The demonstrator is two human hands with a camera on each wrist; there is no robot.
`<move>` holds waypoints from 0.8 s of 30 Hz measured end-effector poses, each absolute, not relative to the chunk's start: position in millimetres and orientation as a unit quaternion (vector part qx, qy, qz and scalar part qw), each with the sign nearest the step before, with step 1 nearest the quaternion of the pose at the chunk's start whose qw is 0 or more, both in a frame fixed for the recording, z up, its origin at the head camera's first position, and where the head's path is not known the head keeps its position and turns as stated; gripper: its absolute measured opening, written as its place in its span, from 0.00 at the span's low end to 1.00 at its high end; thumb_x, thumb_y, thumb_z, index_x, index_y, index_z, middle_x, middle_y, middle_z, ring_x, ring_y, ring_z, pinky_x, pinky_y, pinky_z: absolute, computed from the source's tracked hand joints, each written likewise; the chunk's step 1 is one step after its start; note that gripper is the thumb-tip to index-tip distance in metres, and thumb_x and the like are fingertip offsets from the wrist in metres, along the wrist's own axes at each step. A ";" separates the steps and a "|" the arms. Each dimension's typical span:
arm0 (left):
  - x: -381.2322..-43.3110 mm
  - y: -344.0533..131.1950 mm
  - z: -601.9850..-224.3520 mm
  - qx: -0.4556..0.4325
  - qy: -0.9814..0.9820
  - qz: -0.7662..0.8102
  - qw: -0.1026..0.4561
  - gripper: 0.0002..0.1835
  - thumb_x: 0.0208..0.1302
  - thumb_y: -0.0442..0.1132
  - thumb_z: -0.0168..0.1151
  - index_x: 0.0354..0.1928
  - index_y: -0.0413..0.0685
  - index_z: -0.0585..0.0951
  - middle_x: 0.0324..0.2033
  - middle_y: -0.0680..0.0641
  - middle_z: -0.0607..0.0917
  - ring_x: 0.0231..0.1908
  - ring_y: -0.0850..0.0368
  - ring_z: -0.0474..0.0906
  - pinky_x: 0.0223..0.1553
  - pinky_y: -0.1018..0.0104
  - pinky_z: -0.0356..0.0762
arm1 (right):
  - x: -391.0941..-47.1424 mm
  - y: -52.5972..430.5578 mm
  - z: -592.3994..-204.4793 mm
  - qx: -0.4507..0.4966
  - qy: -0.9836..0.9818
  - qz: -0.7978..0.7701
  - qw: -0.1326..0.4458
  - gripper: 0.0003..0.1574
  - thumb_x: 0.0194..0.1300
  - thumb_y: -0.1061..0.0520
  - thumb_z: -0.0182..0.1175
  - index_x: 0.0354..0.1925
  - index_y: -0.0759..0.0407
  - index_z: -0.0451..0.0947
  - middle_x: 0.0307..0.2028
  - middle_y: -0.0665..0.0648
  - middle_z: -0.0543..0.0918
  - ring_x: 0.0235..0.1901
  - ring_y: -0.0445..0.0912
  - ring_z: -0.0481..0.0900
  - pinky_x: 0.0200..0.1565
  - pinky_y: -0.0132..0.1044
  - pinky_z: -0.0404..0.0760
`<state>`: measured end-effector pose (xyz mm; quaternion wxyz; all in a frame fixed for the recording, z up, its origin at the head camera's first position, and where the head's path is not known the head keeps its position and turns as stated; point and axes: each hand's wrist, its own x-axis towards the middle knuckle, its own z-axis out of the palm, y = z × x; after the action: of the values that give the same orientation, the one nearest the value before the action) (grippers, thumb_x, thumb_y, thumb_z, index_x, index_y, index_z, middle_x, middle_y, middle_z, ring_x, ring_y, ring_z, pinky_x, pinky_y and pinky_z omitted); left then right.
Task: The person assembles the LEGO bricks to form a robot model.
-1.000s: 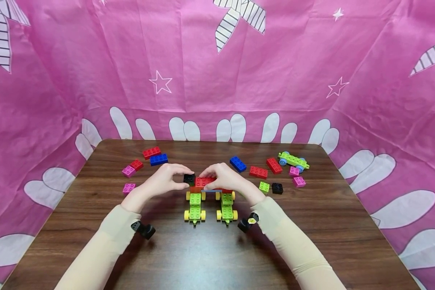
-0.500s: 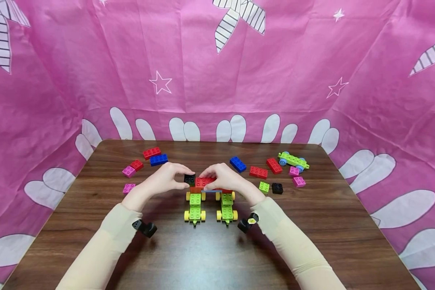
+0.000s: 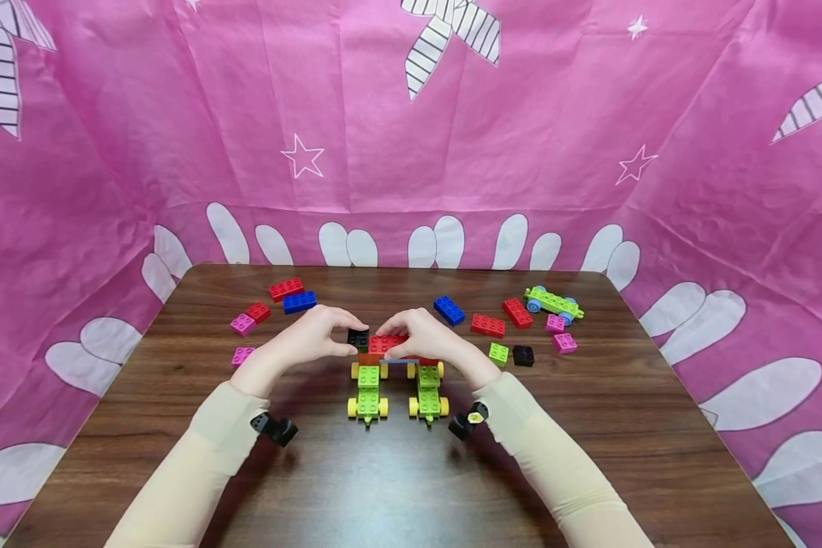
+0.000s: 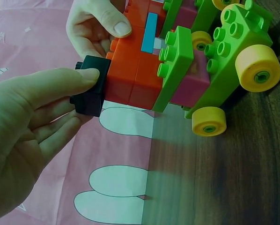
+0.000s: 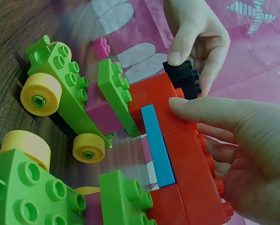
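Dark wood-grain tabletop (image 3: 411,487), backed and flanked by a pink cloth backdrop (image 3: 356,114) printed with stars and white ovals.

Nearest: two cream sleeves (image 3: 199,449), each cuff bearing a black wrist camera (image 3: 274,430); the right one carries a yellow-and-white sticker (image 3: 478,417), too small to read.

Centre: two lime wheeled bases (image 3: 367,403), yellow-wheeled, side by side. Behind their hitch ends, each carries a pink riser brick (image 4: 192,84) under a lime brick (image 4: 177,61). Red bricks (image 3: 383,345) bridge the pair, a blue brick (image 5: 158,145) set between.

Left hand (image 3: 311,335): pinching a black 2x2 brick (image 3: 358,339) at the bridge's left end; whether fully seated, cannot tell. Right hand (image 3: 418,335): grasping the red bricks, thumb on the near face.

Beyond, left: two pink bricks (image 3: 243,355), one red 2x2 (image 3: 258,312), one blue 2x4 (image 3: 299,302), one red 2x4 (image 3: 286,288).

Beyond, right: black brick (image 3: 524,355), lime 2x2 (image 3: 498,354), two magenta bricks (image 3: 565,343), two red 2x4s (image 3: 488,326), blue eight-stud brick (image 3: 448,310), blue-wheeled lime base (image 3: 553,301).
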<state>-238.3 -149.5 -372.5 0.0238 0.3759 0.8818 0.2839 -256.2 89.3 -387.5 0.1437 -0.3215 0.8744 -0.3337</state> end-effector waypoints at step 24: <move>-237.8 -150.1 -374.3 0.367 0.881 0.296 0.033 0.19 0.53 0.35 0.72 0.49 0.42 0.84 0.43 0.45 0.87 0.45 0.50 0.82 0.49 0.49 0.79 | -251.5 89.2 -383.6 -0.329 0.877 -0.324 0.133 0.23 0.53 0.55 0.73 0.48 0.58 0.83 0.43 0.53 0.87 0.41 0.42 0.81 0.46 0.34 0.80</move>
<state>-237.8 -150.1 -374.3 0.0329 0.3669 0.8813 0.2960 -251.5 89.2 -383.6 0.1327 -0.3293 0.8770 -0.3237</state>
